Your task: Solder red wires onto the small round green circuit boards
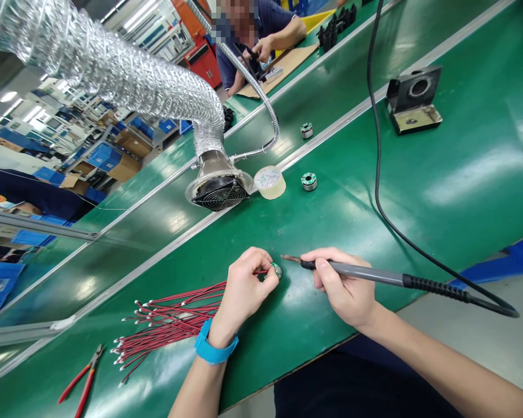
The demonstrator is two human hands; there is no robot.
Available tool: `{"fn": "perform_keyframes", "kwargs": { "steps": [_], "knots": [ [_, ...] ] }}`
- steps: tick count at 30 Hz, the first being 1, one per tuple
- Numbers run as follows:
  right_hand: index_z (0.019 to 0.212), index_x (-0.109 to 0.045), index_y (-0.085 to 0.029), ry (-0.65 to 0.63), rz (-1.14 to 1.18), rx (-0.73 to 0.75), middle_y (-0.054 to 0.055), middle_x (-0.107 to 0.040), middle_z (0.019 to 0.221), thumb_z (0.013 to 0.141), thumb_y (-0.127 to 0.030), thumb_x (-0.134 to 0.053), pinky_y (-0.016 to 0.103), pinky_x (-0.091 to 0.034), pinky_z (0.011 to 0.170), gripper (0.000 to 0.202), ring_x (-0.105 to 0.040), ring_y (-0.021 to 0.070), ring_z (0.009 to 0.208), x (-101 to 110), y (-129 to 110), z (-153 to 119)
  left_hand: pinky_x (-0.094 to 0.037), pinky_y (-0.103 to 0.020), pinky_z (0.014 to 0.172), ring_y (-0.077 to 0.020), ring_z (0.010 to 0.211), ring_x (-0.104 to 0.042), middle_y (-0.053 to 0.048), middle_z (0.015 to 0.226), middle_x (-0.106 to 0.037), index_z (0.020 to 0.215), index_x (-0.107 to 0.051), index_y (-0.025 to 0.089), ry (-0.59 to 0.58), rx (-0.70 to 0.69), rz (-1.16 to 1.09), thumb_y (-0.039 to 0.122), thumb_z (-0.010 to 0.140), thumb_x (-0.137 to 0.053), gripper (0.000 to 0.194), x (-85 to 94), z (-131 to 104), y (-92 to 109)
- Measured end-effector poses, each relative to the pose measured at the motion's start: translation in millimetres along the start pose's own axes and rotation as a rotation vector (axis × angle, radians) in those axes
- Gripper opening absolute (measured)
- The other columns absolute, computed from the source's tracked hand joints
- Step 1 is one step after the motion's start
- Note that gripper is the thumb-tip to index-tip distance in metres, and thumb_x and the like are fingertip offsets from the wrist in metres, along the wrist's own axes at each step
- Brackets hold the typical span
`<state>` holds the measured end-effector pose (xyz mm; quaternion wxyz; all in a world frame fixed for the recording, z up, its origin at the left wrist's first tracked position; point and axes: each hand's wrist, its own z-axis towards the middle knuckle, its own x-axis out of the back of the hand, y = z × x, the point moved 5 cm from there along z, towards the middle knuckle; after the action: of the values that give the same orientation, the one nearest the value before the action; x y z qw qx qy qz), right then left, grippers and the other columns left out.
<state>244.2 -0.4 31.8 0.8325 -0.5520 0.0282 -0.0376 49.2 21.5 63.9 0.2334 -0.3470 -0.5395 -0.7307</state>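
Note:
My right hand [348,284] is closed around a soldering iron [366,273], its tip pointing left, a short gap from a small motor part with a green circuit board [276,270]. That part is held on the mat by my left hand [250,281], whose fingers are pinched at it with a red wire. Where the wire meets the board is too small to make out. A blue band [215,345] circles my left wrist. Under and left of that wrist lies a bundle of red and black wires [165,319] with white connectors.
A fume extractor duct [220,188] hangs over the bench beside a roll of tape [270,182]. Two similar motor parts, one nearer [308,181], one farther [306,130], stand beyond. Red-handled cutters [87,377] lie left, an open solder tin [414,119] right. Another person works opposite.

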Motion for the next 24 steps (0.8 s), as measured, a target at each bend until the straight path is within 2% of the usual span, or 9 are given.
{"fn": "perform_keyframes", "kwargs": {
  "steps": [6,10,13,18,21,24],
  "knots": [
    [0.111,-0.070,-0.024,0.021,-0.013,0.023,-0.002,-0.064,0.068,0.108,-0.028,-0.049,0.027,-0.051,0.053,0.022,-0.061,0.0138,0.054,1.3,0.8,1.4,-0.042,-0.024,0.062,-0.0119,0.074,-0.059,-0.001,0.085,-0.067,0.070,-0.058,0.019,-0.005,-0.019,-0.012,0.009,0.082,-0.066,0.018,-0.5,0.5,-2.0],
    [0.121,-0.069,-0.022,0.033,-0.068,0.056,0.000,-0.069,0.081,0.109,-0.031,-0.051,0.026,-0.056,0.064,0.023,-0.067,0.0129,0.064,8.8,1.8,21.2,-0.041,-0.024,0.063,-0.0121,0.075,-0.060,-0.001,0.084,-0.066,0.070,-0.056,0.019,0.001,-0.022,-0.028,0.009,0.083,-0.065,0.018,-1.5,0.4,-4.1],
    [0.127,-0.069,-0.023,0.071,-0.171,0.098,0.003,-0.072,0.097,0.108,-0.036,-0.053,0.028,-0.058,0.071,0.028,-0.070,0.0141,0.073,22.1,9.7,59.6,-0.041,-0.024,0.062,-0.0118,0.072,-0.058,0.000,0.083,-0.065,0.069,-0.055,0.019,0.009,-0.025,-0.029,0.009,0.082,-0.064,0.019,-2.2,0.1,-5.5],
    [0.125,-0.069,-0.021,0.118,-0.435,0.237,0.008,-0.072,0.109,0.107,-0.038,-0.047,0.035,-0.057,0.088,0.033,-0.071,0.0207,0.092,43.9,39.2,157.4,-0.041,-0.025,0.064,-0.0122,0.073,-0.057,0.000,0.084,-0.065,0.070,-0.052,0.019,0.019,-0.036,-0.028,0.007,0.081,-0.063,0.020,-3.6,-1.2,-7.0],
    [0.126,-0.067,-0.018,0.087,-0.646,0.294,0.014,-0.070,0.116,0.103,-0.033,-0.047,0.041,-0.054,0.101,0.035,-0.067,0.0274,0.108,42.1,73.5,208.7,-0.041,-0.025,0.065,-0.0119,0.074,-0.056,0.000,0.085,-0.065,0.070,-0.050,0.020,0.029,-0.051,-0.042,0.007,0.081,-0.063,0.021,-4.0,-3.0,-6.8],
    [0.138,-0.060,-0.013,0.053,-0.753,0.267,0.019,-0.065,0.123,0.098,-0.031,-0.050,0.047,-0.052,0.104,0.045,-0.063,0.0320,0.117,32.8,114.9,242.9,-0.041,-0.025,0.066,-0.0119,0.074,-0.056,0.000,0.086,-0.065,0.071,-0.050,0.020,0.026,-0.041,-0.058,0.007,0.081,-0.063,0.021,-4.3,-3.8,-6.7]
  ]
}}
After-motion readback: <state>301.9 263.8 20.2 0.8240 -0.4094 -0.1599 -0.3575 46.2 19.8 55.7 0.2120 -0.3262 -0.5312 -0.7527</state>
